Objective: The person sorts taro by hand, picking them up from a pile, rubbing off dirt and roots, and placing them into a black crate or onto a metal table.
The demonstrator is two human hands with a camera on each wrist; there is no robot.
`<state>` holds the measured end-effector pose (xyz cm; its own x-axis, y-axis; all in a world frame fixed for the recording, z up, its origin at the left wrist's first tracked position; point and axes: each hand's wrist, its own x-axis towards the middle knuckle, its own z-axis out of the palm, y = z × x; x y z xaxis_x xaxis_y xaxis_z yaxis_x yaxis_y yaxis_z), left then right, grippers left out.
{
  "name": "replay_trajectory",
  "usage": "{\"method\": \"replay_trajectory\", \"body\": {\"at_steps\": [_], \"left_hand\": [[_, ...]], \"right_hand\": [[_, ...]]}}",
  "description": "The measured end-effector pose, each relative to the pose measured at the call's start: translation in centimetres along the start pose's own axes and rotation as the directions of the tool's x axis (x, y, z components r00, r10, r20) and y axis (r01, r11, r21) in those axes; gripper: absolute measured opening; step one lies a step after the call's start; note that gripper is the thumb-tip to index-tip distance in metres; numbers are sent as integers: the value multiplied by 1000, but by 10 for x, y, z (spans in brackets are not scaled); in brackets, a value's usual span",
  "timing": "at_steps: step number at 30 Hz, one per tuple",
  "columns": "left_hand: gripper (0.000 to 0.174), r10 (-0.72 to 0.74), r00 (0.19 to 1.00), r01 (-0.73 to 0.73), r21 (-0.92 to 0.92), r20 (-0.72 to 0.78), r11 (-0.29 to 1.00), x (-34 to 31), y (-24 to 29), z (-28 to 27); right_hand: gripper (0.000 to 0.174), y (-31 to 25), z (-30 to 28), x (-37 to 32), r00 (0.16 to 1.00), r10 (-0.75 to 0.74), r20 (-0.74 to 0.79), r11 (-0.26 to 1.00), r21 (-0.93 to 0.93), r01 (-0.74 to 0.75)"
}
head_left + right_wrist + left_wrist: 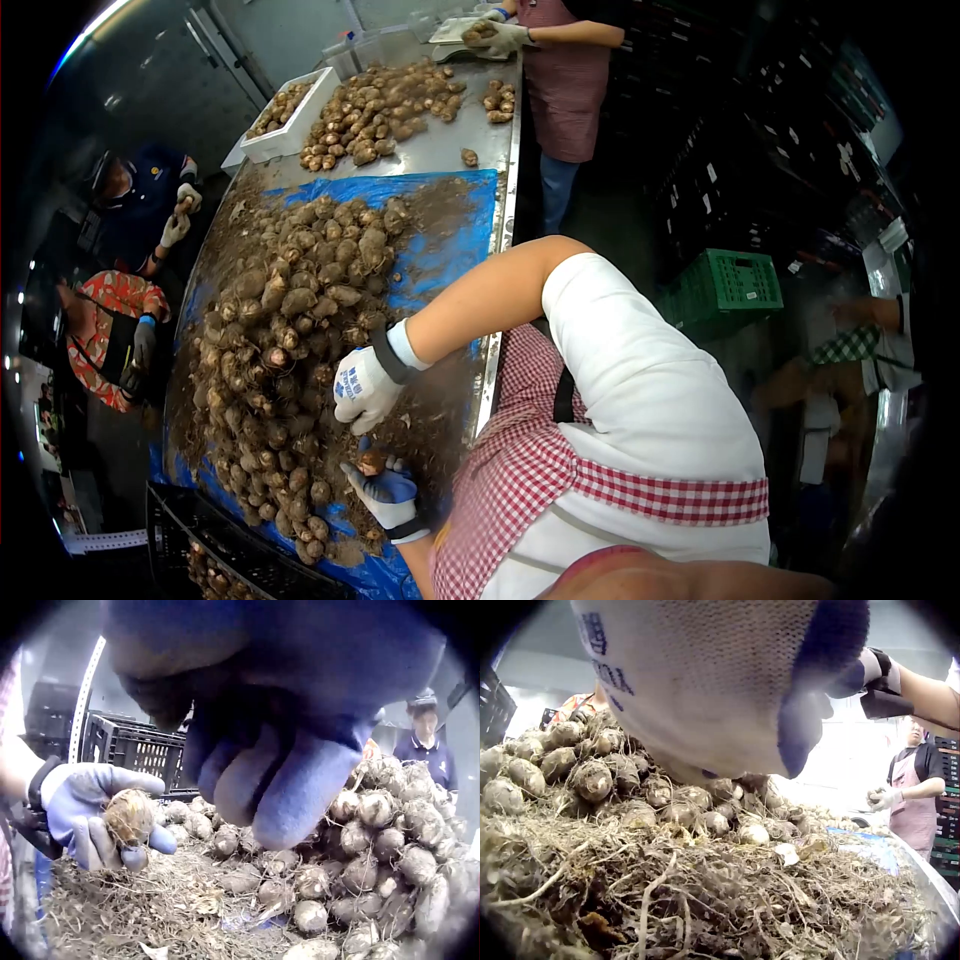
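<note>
Brown and hairy with fine roots, a rounded tuber sits in my left hand, the gloved fingers curled round its sides, over the root litter and apart from the heap. My right hand, gloved too, is just beside it; its fingers hang loosely bent, and I see nothing between them. I judge the tuber firm and fairly light, with little give under pressure; the dry, fibrous skin should grip well against the glove, though loose soil and root hairs could let it roll. Its broad middle looks the best place to hold, since loose strands at the ends may tear away. Beyond my hands is a tall heap of tubers, piled on a blue sheet across a metal table. That mound rises close to my right hand and stands in the way of reaching straight across; its pieces look free to tumble. A black crate is at the table's end on my left. Across the heap is a person in a dark polo shirt, and to my right a person in a pink apron.
</note>
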<state>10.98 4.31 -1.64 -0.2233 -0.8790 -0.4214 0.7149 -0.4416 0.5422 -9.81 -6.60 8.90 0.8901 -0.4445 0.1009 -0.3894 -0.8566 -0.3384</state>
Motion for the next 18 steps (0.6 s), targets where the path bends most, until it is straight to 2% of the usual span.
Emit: {"method": "replay_trajectory", "body": {"at_steps": [5, 6, 7, 8, 11, 15, 18], "left_hand": [[62, -25, 999, 26, 56, -24, 998, 0, 5, -1], [61, -16, 999, 18, 65, -34, 998, 1, 5, 3], [59, -47, 998, 45, 65, 29, 997, 2, 8, 2], [58, 1, 1000, -2, 92, 10, 996, 1, 7, 4], [55, 56, 996, -51, 78, -66, 996, 2, 9, 2], [59, -59, 997, 48, 186, 54, 981, -11, 17, 1], [59, -126, 988, 109, 172, 91, 979, 1, 19, -12]], "right_hand": [[32, 10, 25, -9, 999, -1, 41, 1000, 8, 1], [32, 12, 36, -10, 1000, -30, 1, 1000, 9, 30], [32, 15, 49, -12, 997, -67, -37, 997, 23, 67], [32, 15, 58, -14, 991, -113, -69, 993, 29, 116], [38, 6, 66, -25, 987, -149, 62, 985, 101, 143], [36, 7, 83, -40, 964, -227, 135, 973, 78, 219], [34, 17, 95, -49, 955, -260, 146, 964, 95, 248]]}}
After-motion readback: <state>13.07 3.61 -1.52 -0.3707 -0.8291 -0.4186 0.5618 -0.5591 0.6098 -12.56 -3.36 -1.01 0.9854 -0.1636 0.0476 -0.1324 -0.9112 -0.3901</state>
